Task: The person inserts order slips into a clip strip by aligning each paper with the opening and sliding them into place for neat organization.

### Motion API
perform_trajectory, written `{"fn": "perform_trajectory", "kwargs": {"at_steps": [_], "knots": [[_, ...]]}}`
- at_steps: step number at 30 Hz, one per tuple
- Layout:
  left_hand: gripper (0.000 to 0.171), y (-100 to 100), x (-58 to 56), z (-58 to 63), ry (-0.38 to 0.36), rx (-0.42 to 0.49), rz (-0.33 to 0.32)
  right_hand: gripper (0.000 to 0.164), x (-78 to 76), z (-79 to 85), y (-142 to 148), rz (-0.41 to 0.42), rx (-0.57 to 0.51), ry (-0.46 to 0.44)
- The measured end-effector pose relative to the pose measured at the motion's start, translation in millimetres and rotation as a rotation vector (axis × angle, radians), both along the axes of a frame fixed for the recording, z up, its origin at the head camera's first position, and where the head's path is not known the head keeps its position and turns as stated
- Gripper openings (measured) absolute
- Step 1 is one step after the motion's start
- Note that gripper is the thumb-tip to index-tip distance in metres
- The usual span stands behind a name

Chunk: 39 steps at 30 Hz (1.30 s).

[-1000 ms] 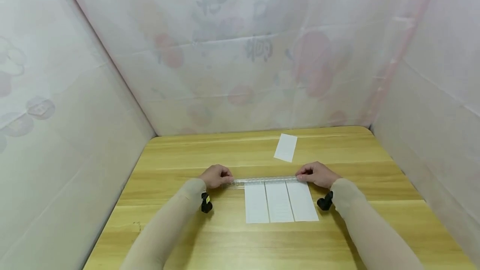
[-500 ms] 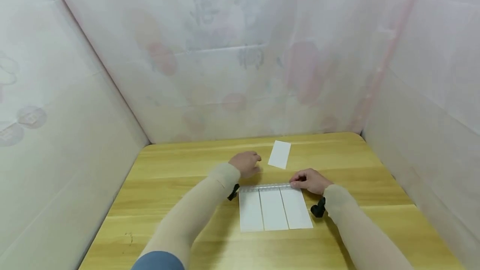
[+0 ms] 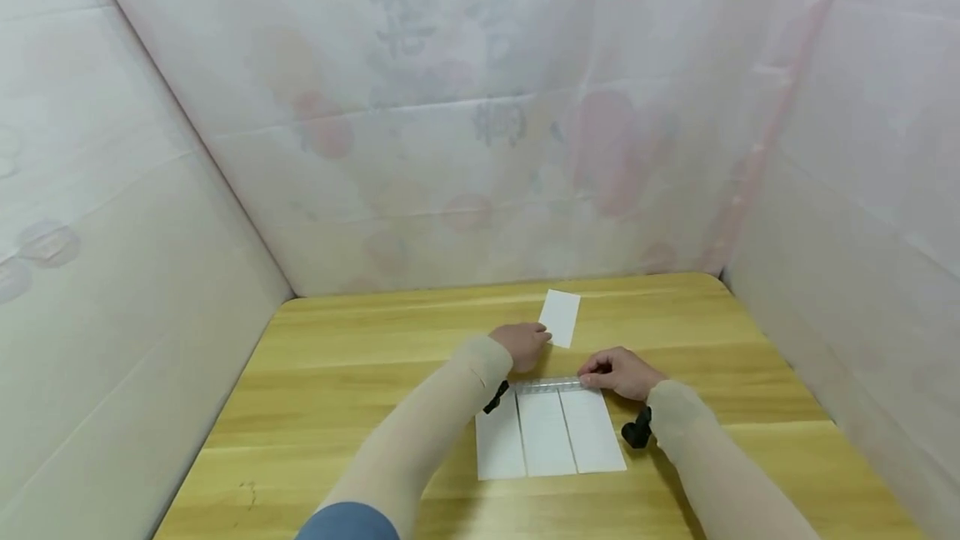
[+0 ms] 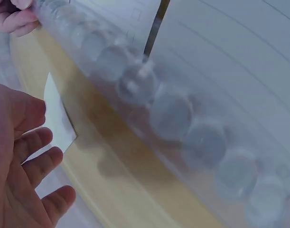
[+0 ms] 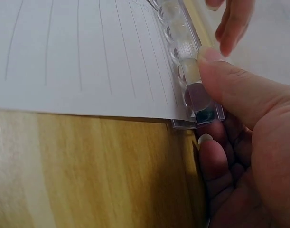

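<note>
My right hand (image 3: pixel 621 372) pinches the right end of a clear plastic ticket rail (image 3: pixel 547 386), thumb on top and fingers underneath. A row of round, glassy balls (image 4: pixel 171 116) shows inside the rail. Three white ruled paper slips (image 3: pixel 546 436) lie side by side, their far edges in the rail. Farther back, my left hand (image 3: pixel 522 346) reaches over the table with fingers spread and relaxed, fingertips right at the near left edge of a fourth, loose white slip (image 3: pixel 562 317). My left forearm hides the rail's left end.
The wood-grain table (image 3: pixel 337 407) carries everything. A pale printed cloth (image 3: pixel 465 148) stands behind it, with cloth walls on both sides. A small black wrist device (image 3: pixel 637 429) sits under the right wrist.
My left hand has let go of the rail's left end and moved right and away, up to the loose slip. My right hand keeps hold of the right end.
</note>
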<state>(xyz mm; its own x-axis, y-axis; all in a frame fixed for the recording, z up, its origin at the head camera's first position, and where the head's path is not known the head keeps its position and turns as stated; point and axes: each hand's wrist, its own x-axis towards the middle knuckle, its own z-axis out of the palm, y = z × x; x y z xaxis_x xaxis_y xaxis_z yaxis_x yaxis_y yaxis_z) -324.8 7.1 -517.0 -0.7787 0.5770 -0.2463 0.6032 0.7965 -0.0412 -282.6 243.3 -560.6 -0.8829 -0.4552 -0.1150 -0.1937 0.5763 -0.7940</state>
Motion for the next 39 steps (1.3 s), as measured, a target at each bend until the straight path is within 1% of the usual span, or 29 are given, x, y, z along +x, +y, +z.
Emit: {"fn": "perform_trajectory", "kwargs": {"at_steps": [4,6,9,13,19,22,26,30,34,37,39], "knots": [[0.049,0,3.9,-10.3,-0.022,0.025,-0.004,0.019,1.8,-5.6,0,0.010,-0.014,-0.024],[0.048,1,4.4,-15.2,-0.018,0.038,-0.011,0.020,1.9,-7.9,2,0.005,-0.018,-0.027],[0.045,2,3.6,-18.4,-0.020,0.049,-0.006,0.020,-0.4,-9.5,6,-0.011,-0.018,-0.029],[0.043,-3,7.0,-15.6,-0.014,0.051,0.004,0.020,-3.1,-8.5,6,-0.013,-0.020,-0.032],[0.040,-15,13.2,-11.0,0.026,0.022,-0.028,0.021,-3.3,-6.1,2,0.006,-0.024,-0.012],[0.040,-20,11.9,-11.2,0.030,0.012,-0.031,0.021,-2.5,-4.1,1,0.006,-0.016,-0.003],[0.039,-25,6.8,-11.2,0.019,-0.001,-0.032,0.022,-3.0,0.3,2,-0.007,-0.001,-0.004],[0.034,-29,3.4,-8.5,0.021,-0.036,-0.033,0.021,-5.7,3.4,3,-0.021,0.002,-0.003],[0.030,-35,4.6,-6.3,0.035,-0.093,-0.053,0.020,-7.5,3.3,2,-0.023,-0.011,-0.009],[0.031,-39,6.1,-5.1,0.030,-0.109,-0.049,0.020,-8.4,3.2,3,-0.014,-0.015,-0.007],[0.032,-42,6.4,-4.7,0.025,-0.109,-0.036,0.020,-8.7,3.6,4,-0.009,-0.017,-0.005]]}}
